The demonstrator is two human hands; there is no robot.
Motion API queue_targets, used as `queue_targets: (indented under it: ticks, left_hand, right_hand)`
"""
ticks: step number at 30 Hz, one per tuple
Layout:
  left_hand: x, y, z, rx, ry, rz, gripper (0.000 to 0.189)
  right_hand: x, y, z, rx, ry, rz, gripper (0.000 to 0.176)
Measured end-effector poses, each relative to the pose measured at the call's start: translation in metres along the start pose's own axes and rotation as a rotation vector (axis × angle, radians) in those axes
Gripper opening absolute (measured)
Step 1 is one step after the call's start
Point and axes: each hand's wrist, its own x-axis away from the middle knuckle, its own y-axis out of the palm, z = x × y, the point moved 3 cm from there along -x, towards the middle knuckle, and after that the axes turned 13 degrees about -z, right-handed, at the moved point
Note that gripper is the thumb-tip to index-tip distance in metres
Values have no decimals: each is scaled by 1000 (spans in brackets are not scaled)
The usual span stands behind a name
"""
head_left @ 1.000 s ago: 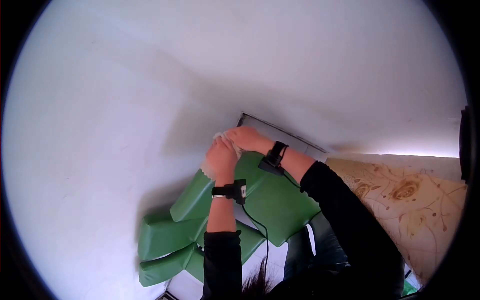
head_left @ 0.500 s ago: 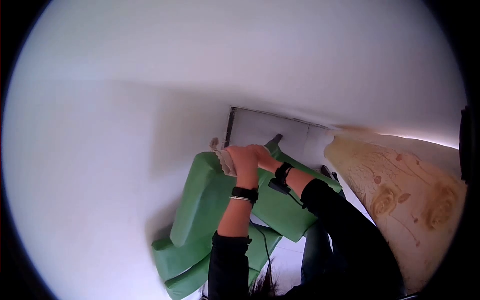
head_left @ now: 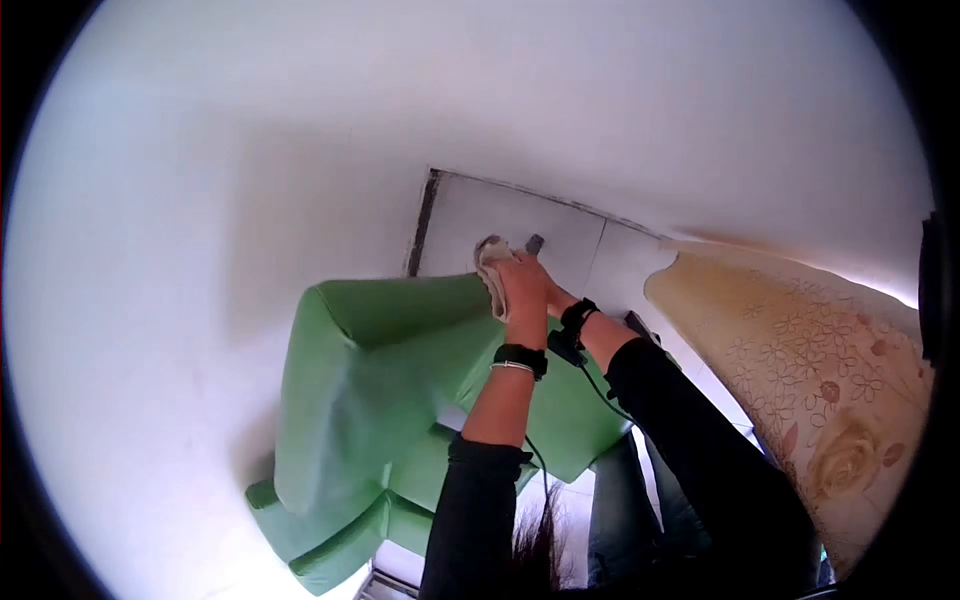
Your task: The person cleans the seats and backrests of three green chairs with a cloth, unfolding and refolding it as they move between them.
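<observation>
The left hand point(head_left: 520, 287) has its fingers closed around a bunched pale cloth point(head_left: 490, 263), pressing it against the top edge of the green armchair point(head_left: 380, 370), apparently for firm contact, while the right hand point(head_left: 553, 294) sits close behind it, its fingers hidden.

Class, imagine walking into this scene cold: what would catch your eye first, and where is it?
The bright green padded chair fills the lower middle, against a plain white wall. At its top edge the left hand holds a pale cloth, with the right hand close beside it. A cream floral-patterned surface runs down the right side.
</observation>
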Motion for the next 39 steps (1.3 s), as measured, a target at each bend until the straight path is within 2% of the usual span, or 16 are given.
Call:
queue_targets:
  ticks: [6, 8, 11, 13, 17, 19, 22, 26, 28, 29, 31, 32, 34, 35, 37, 39]
  left_hand:
    - [39, -32, -32, 48, -21, 195, 18]
    - [62, -67, -64, 69, -55, 292, 19]
    - [97, -133, -119, 113, -93, 405, 25]
    - [112, -162, -140, 87, -153, 582, 24]
    - [100, -162, -142, -66, -187, 608, 23]
    - [81, -144, -123, -130, -139, 392, 23]
    - [49, -86, -80, -128, -41, 272, 24]
    - [41, -35, -43, -288, 48, 285, 29]
    - [54, -22, -42, -208, 111, 552, 28]
    - [64, -5, -43, -198, 117, 542, 28]
    - [76, 35, -47, 203, 235, 94, 30]
    - [82, 26, -57, 202, 235, 92, 30]
    - [99, 12, -91, 518, -107, -423, 32]
    - [107, 13, -103, 516, -119, -418, 32]
    - [132, -15, -130, 324, -181, 488, 36]
    - [147, -45, -158, 268, -213, 536, 39]
  right_hand:
    - [-14, 7, -71, 236, 95, -114, 37]
    - [-26, 27, -72, 699, -235, 159, 30]
    - [-49, 24, -125, 545, -386, 205, 31]
    - [-56, 8, -195, -221, -143, 42, 36]
    - [-73, 16, -163, 68, -250, 80, 35]
    - [-67, 13, -146, 538, -324, 107, 41]
    - [-41, 8, -100, 655, -98, 32, 42]
    - [-8, 5, -50, 470, 114, -108, 42]
    - [15, 13, -31, 54, 82, 196, 46]
    - [27, 19, -30, 53, 97, 193, 46]
    - [39, 18, -62, -166, 128, 244, 49]
    - [39, 19, -77, -167, 129, 244, 49]
    - [33, 25, -111, 94, 29, 259, 46]
    - [28, 28, -127, 91, 19, 254, 46]
    - [20, 34, -166, 407, -147, 286, 42]
    - [-2, 30, -201, 529, -364, 313, 41]
